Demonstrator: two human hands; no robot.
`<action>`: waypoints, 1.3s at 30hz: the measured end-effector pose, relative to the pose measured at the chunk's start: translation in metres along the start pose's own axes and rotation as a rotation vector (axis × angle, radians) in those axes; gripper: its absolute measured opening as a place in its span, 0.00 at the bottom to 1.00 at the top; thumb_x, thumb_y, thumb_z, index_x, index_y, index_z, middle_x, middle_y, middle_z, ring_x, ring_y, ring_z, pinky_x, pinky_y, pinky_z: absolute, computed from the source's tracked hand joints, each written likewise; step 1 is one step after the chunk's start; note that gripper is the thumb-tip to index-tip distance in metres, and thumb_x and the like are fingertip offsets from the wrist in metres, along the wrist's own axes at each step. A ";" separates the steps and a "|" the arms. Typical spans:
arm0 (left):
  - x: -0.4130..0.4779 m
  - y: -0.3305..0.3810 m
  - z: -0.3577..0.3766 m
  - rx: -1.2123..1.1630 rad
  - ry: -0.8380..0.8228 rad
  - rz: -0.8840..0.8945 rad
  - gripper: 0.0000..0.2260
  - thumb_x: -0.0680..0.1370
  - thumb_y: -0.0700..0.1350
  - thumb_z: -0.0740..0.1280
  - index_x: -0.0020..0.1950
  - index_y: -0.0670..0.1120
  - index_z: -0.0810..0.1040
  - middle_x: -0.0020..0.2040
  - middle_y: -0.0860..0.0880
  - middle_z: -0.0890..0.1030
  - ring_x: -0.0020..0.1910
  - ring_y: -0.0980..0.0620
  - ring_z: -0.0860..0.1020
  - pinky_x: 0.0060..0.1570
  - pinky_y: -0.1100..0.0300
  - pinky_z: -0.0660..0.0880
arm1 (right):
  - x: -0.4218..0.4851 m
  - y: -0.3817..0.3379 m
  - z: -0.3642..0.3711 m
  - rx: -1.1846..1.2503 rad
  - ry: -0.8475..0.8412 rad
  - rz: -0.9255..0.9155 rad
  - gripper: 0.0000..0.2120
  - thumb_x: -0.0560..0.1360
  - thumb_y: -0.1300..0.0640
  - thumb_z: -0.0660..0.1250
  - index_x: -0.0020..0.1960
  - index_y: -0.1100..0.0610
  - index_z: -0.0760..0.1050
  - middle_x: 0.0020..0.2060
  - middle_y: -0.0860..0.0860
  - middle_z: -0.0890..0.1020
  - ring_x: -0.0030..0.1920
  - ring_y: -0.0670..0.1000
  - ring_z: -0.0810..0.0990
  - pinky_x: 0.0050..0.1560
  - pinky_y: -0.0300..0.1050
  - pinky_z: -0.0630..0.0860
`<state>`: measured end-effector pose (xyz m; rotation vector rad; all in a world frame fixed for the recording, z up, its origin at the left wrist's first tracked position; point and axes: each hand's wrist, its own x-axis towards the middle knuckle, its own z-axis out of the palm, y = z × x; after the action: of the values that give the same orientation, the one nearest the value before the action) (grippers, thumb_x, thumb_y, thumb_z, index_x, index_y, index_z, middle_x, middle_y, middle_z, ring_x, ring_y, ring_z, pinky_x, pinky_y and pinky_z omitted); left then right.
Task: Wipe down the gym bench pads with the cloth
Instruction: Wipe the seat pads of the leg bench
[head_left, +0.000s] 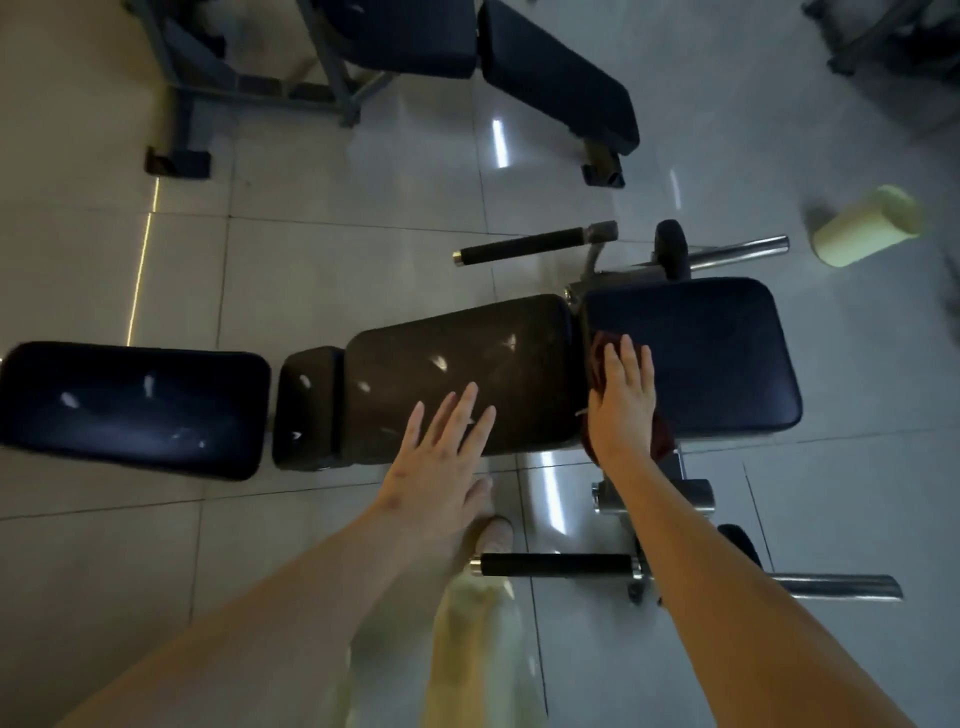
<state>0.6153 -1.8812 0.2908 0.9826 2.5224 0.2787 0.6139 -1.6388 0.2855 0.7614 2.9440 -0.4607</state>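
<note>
On the dark blue pad (691, 358) just to the right of the long brown pad (457, 374), the right hand (621, 400) lies flat with its fingers straight and close together. It presses a dark red cloth (660, 436) against the blue pad's edge nearest the brown one. The cloth shows only as folds poking out above the fingertips and below the wrist. The left hand (441, 452) is spread wide, fingers apart and holding nothing, over the near edge of the brown pad; whether it rests there or hovers cannot be told. Left of the brown pad sit 1 small brown pad (306, 410) and, further left, 1 more blue pad (130, 410), both showing pale streaks. The cloth looks soft, light and limp, so it should bunch and slide under a loose palm; a flat hand over its middle, with the edges tucked under, would probably keep it moving as 1 piece. The pads look smooth, shiny and slightly cushioned, likely slippery under damp fabric. The bench frame seems heavy enough to stay put while pressed. Beyond the brown pad lies a black handle (524, 245).
</note>
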 end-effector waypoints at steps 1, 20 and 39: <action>-0.012 -0.010 0.002 -0.012 0.011 0.006 0.31 0.84 0.57 0.51 0.80 0.48 0.37 0.79 0.45 0.33 0.79 0.46 0.37 0.77 0.43 0.40 | -0.002 -0.007 -0.001 0.059 0.020 0.035 0.28 0.81 0.63 0.60 0.79 0.57 0.57 0.80 0.52 0.52 0.80 0.53 0.43 0.78 0.57 0.47; 0.022 -0.051 0.052 0.071 0.115 0.085 0.46 0.77 0.64 0.62 0.79 0.47 0.34 0.79 0.41 0.34 0.79 0.42 0.39 0.76 0.41 0.41 | 0.022 -0.038 0.048 -0.681 -0.189 -0.425 0.36 0.77 0.29 0.43 0.80 0.43 0.43 0.79 0.49 0.37 0.78 0.57 0.34 0.76 0.62 0.35; 0.130 -0.086 0.116 0.182 0.486 0.407 0.59 0.66 0.77 0.62 0.79 0.39 0.41 0.80 0.39 0.42 0.79 0.43 0.42 0.73 0.42 0.36 | 0.055 -0.049 0.060 -0.682 -0.034 -0.429 0.30 0.82 0.39 0.48 0.80 0.47 0.47 0.80 0.43 0.46 0.79 0.47 0.38 0.75 0.47 0.35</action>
<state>0.5294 -1.8515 0.1191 1.6780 2.7834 0.4602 0.5412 -1.6720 0.2336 0.0432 2.9039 0.4991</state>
